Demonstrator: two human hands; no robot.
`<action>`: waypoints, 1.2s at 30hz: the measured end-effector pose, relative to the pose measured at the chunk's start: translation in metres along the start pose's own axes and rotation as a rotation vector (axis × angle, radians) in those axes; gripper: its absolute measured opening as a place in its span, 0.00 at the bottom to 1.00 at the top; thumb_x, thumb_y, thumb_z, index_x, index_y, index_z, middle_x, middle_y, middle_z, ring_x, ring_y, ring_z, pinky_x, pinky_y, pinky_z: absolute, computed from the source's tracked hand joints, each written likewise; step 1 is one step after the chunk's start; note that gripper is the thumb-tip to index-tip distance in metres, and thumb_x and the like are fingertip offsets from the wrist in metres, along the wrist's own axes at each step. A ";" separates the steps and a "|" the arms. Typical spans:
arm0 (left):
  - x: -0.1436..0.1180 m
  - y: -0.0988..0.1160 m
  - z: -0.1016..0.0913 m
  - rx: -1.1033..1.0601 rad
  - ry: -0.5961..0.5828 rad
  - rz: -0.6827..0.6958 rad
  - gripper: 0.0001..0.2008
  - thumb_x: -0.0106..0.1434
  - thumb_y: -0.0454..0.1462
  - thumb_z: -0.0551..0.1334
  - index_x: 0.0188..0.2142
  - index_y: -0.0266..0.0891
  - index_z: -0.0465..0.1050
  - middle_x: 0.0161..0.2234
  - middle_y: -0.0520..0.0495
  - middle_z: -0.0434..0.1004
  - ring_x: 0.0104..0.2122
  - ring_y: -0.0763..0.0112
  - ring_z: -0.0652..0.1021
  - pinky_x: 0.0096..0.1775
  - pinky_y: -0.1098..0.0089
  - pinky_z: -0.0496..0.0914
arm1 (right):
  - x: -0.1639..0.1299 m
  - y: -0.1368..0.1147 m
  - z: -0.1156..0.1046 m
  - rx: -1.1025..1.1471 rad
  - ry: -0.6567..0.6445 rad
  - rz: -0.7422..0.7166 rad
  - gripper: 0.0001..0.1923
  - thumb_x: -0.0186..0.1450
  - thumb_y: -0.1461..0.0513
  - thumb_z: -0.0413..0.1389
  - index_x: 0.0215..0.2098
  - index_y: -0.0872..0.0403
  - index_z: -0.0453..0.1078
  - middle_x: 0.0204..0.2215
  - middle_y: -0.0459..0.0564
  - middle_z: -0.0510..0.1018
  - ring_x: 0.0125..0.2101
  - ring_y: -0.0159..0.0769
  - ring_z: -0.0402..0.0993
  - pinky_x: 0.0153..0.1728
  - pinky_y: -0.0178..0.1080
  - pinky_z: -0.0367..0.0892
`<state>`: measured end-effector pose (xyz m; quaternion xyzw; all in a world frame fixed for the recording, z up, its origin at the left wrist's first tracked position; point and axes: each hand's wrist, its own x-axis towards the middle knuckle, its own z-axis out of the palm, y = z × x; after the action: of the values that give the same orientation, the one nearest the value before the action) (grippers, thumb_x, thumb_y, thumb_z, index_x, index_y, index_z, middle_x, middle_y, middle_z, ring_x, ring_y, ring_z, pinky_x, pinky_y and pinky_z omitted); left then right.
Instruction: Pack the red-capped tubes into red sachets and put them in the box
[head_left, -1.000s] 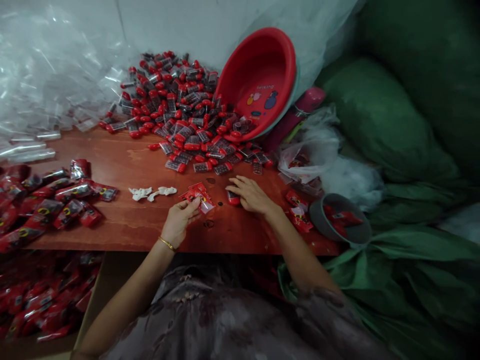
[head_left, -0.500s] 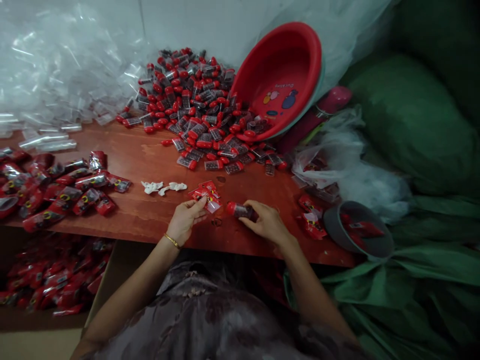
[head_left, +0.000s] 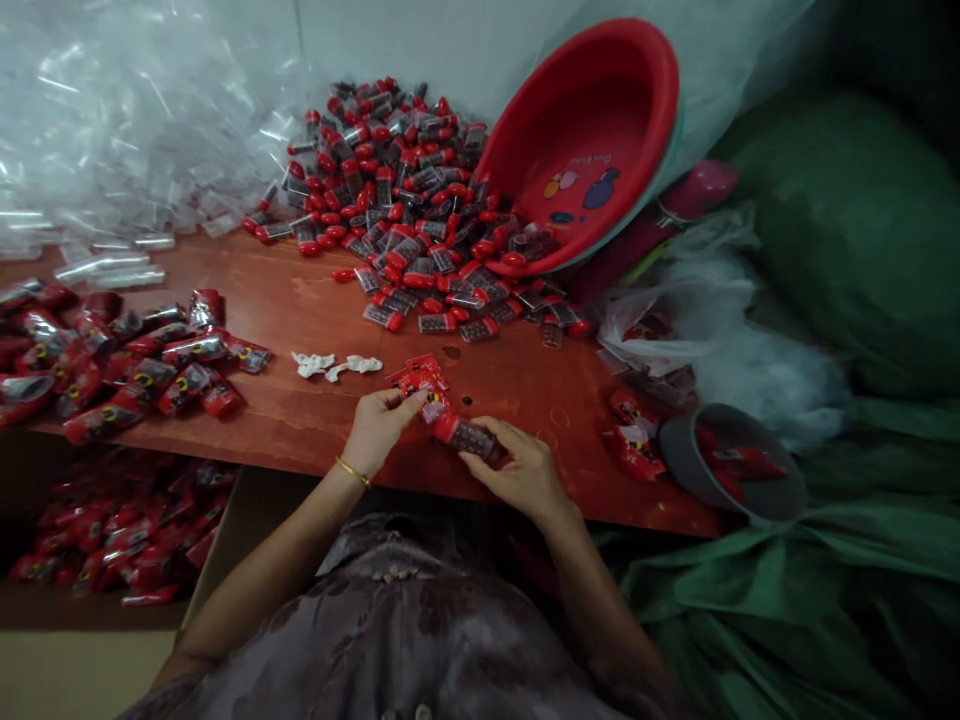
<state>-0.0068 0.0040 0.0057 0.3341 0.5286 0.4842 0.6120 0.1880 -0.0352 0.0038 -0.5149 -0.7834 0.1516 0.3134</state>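
Observation:
My left hand (head_left: 382, 425) pinches a small printed red plastic sleeve (head_left: 435, 405) near the table's front edge. My right hand (head_left: 521, 465) is closed round the dark end of a clear container with a red cap (head_left: 469, 437). The container's red end meets the sleeve's open side; how far inside it sits I cannot tell. More flat red sleeves (head_left: 416, 372) lie just behind my left fingers. Crumpled white scraps (head_left: 352, 367) rest to the left of them.
A heap of red-capped containers (head_left: 405, 200) spreads at the back, partly into a tilted red basin (head_left: 615, 100). Wrapped red pieces (head_left: 142, 370) lie at left, above an open box of more (head_left: 127, 530). Clear sleeves (head_left: 112, 270) pile behind. A grey bowl (head_left: 675, 460) stands right.
My right hand has brought the container leftward to the sleeve in my left hand, and the two now meet. The whole view has shifted slightly.

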 end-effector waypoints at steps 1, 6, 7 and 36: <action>0.000 0.000 -0.001 -0.002 0.001 -0.002 0.16 0.43 0.46 0.71 0.22 0.34 0.77 0.20 0.52 0.73 0.21 0.76 0.68 0.26 0.75 0.61 | 0.000 0.000 0.001 0.009 0.011 0.009 0.13 0.58 0.60 0.57 0.42 0.50 0.70 0.34 0.47 0.80 0.33 0.36 0.78 0.36 0.36 0.72; -0.001 0.004 0.002 -0.018 -0.044 0.031 0.15 0.44 0.44 0.71 0.27 0.34 0.79 0.25 0.49 0.78 0.25 0.74 0.73 0.32 0.74 0.66 | 0.001 -0.005 0.007 0.049 0.033 0.044 0.12 0.57 0.61 0.58 0.41 0.50 0.70 0.33 0.47 0.80 0.31 0.35 0.77 0.35 0.36 0.72; -0.002 0.004 0.004 -0.044 -0.049 0.031 0.16 0.43 0.43 0.72 0.28 0.34 0.80 0.27 0.48 0.79 0.26 0.73 0.73 0.34 0.73 0.67 | 0.001 -0.006 0.009 0.056 0.041 0.055 0.12 0.57 0.61 0.58 0.40 0.51 0.70 0.33 0.47 0.80 0.31 0.35 0.77 0.35 0.36 0.72; -0.008 -0.001 0.014 -0.444 -0.018 -0.076 0.19 0.38 0.44 0.75 0.25 0.33 0.76 0.24 0.49 0.78 0.24 0.77 0.75 0.31 0.74 0.69 | 0.019 -0.025 0.049 0.746 0.160 0.332 0.15 0.62 0.58 0.55 0.47 0.51 0.68 0.31 0.45 0.78 0.19 0.27 0.71 0.23 0.33 0.70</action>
<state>0.0071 -0.0022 0.0106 0.1752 0.4157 0.5624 0.6930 0.1334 -0.0244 -0.0129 -0.4955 -0.5545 0.4330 0.5095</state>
